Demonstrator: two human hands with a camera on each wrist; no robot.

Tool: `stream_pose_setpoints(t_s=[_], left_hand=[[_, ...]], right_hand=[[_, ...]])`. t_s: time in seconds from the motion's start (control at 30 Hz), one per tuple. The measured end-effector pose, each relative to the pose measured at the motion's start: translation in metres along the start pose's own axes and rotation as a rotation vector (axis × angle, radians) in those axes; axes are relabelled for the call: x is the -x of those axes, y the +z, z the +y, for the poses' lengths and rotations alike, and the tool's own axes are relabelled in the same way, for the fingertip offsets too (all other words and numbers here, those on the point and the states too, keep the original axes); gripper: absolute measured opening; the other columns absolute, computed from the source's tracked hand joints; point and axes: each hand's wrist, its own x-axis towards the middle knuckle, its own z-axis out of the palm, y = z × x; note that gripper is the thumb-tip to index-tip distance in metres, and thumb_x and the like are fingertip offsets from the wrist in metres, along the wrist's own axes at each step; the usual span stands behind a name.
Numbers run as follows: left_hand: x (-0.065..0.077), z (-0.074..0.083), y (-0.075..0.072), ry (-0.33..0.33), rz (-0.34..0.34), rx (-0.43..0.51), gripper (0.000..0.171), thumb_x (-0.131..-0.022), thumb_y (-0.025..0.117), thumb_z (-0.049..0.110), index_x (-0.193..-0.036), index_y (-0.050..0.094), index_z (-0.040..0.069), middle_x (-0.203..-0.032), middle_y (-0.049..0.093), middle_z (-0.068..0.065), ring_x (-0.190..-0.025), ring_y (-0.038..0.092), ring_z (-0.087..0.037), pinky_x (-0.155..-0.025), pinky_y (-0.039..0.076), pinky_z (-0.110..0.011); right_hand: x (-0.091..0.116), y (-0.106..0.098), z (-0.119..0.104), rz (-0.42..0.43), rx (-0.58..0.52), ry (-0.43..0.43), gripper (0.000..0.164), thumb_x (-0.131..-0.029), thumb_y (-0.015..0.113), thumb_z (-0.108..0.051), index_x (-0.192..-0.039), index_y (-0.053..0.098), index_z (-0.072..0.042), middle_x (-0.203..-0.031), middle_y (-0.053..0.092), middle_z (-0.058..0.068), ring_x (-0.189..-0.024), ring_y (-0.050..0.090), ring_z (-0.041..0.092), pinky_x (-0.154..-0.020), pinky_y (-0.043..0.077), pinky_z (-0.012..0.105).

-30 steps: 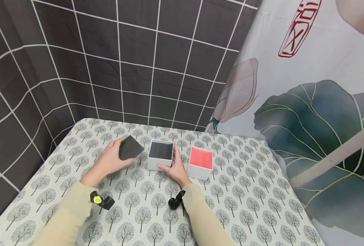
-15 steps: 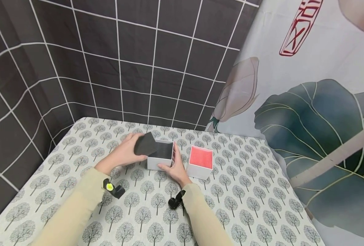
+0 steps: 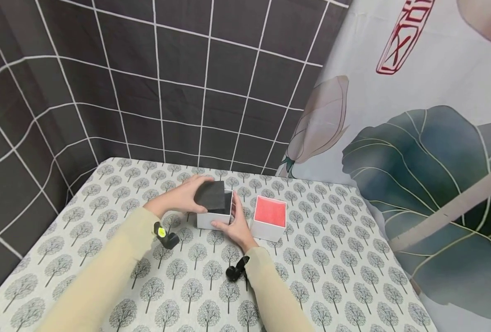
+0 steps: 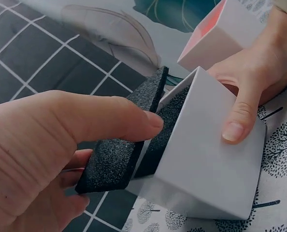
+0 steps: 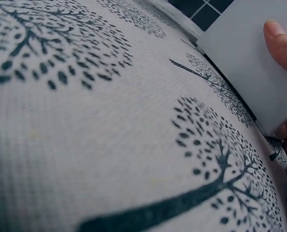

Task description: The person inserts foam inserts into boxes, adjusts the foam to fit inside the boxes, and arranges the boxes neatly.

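In my left hand (image 3: 183, 195) I hold a square black foam pad (image 3: 210, 195) by its edges, thumb on the near side and fingers on the far side. The pad overlaps the mouth of a white square box (image 3: 213, 221) in the head view. From the left wrist view, the foam pad (image 4: 117, 154) stands tilted right at the box's rim, and black lining shows inside the white box (image 4: 206, 154). My right hand (image 3: 239, 227) grips the box at its right corner, thumb on the front face and fingers along the right side.
A second white box (image 3: 268, 231) with a red inside stands just right of my right hand. The tabletop wears a tree-print cloth (image 3: 199, 286). Behind it hangs a dark grid-patterned curtain (image 3: 183, 101), and a lotus-print curtain (image 3: 415, 184) hangs on the right.
My left hand has carried the foam pad rightward from beside the white box to over its opening, turning the pad nearly square with it. My right hand stays in place on the box.
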Motion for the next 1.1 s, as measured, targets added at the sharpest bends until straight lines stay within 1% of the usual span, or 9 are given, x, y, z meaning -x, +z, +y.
stream_pose_setpoints(t_s=[0.27,0.33,0.57,0.77,0.83,0.93,0.97,1.0,1.1], left_hand=[[-0.010,0.003,0.002,0.052,-0.088,0.019,0.084,-0.061,0.079,0.014,-0.135,0.041,0.004,-0.133,0.042,-0.016,-0.112,0.045,-0.029,-0.095,0.041,-0.051],[-0.013,0.003,0.003,0.054,-0.103,0.025,0.082,-0.061,0.079,0.012,-0.134,0.043,0.003,-0.132,0.042,-0.016,-0.111,0.045,-0.029,-0.095,0.041,-0.049],[-0.020,0.003,0.004,0.022,-0.190,-0.026,0.072,-0.065,0.077,0.010,-0.131,0.048,0.007,-0.129,0.042,-0.015,-0.108,0.047,-0.028,-0.095,0.042,-0.047],[-0.023,0.006,0.004,-0.012,-0.270,-0.070,0.065,-0.073,0.074,0.014,-0.132,0.049,0.003,-0.137,0.037,-0.021,-0.120,0.041,-0.037,-0.104,0.032,-0.051],[-0.024,0.007,0.004,-0.023,-0.274,-0.084,0.062,-0.077,0.072,0.019,-0.132,0.050,0.003,-0.138,0.036,-0.021,-0.122,0.040,-0.038,-0.105,0.031,-0.051],[-0.026,0.010,0.008,-0.014,-0.236,-0.112,0.056,-0.081,0.069,0.029,-0.127,0.054,0.001,-0.134,0.040,-0.021,-0.119,0.044,-0.037,-0.103,0.035,-0.050],[-0.027,0.011,0.011,-0.009,-0.218,-0.122,0.055,-0.082,0.068,0.032,-0.125,0.056,0.001,-0.132,0.042,-0.020,-0.117,0.046,-0.036,-0.102,0.036,-0.049],[-0.028,0.011,0.013,-0.008,-0.203,-0.133,0.053,-0.082,0.068,0.032,-0.123,0.057,0.000,-0.130,0.043,-0.020,-0.116,0.046,-0.036,-0.101,0.037,-0.049],[-0.031,0.012,0.020,0.002,-0.169,-0.180,0.047,-0.082,0.070,0.029,-0.116,0.061,-0.003,-0.126,0.045,-0.022,-0.114,0.047,-0.036,-0.101,0.038,-0.048]], right_hand=[[0.001,0.001,-0.002,-0.017,-0.030,-0.045,0.109,-0.070,0.080,-0.008,-0.149,0.005,-0.008,-0.141,0.034,0.017,-0.125,0.041,0.027,-0.104,0.035,0.037],[0.001,0.001,-0.002,-0.018,-0.035,-0.054,0.109,-0.070,0.080,-0.008,-0.149,0.005,-0.009,-0.141,0.035,0.016,-0.125,0.041,0.027,-0.104,0.036,0.037],[0.000,0.002,0.000,-0.032,-0.041,-0.056,0.109,-0.070,0.080,-0.006,-0.149,0.007,-0.013,-0.138,0.037,0.016,-0.121,0.044,0.026,-0.101,0.039,0.035],[0.000,0.001,0.001,-0.030,-0.016,-0.055,0.108,-0.070,0.081,-0.010,-0.149,0.008,-0.010,-0.142,0.034,0.014,-0.122,0.043,0.027,-0.101,0.039,0.039],[0.000,0.000,0.001,-0.027,-0.016,-0.063,0.107,-0.071,0.080,-0.010,-0.149,0.007,-0.009,-0.143,0.033,0.013,-0.123,0.042,0.027,-0.102,0.038,0.040],[-0.001,0.000,0.001,-0.020,-0.024,-0.075,0.106,-0.071,0.080,-0.008,-0.149,0.008,-0.007,-0.142,0.034,0.011,-0.123,0.043,0.026,-0.102,0.038,0.039],[-0.001,0.000,0.002,-0.017,-0.029,-0.076,0.106,-0.071,0.079,-0.008,-0.149,0.009,-0.009,-0.141,0.035,0.010,-0.122,0.043,0.025,-0.102,0.039,0.038],[-0.003,0.000,0.007,-0.012,-0.032,-0.073,0.107,-0.070,0.080,-0.009,-0.150,0.009,-0.014,-0.140,0.036,0.008,-0.122,0.044,0.022,-0.101,0.039,0.037],[-0.005,0.000,0.014,-0.006,-0.047,-0.058,0.108,-0.069,0.081,-0.011,-0.150,0.010,-0.023,-0.137,0.039,0.006,-0.120,0.045,0.020,-0.100,0.040,0.035]])
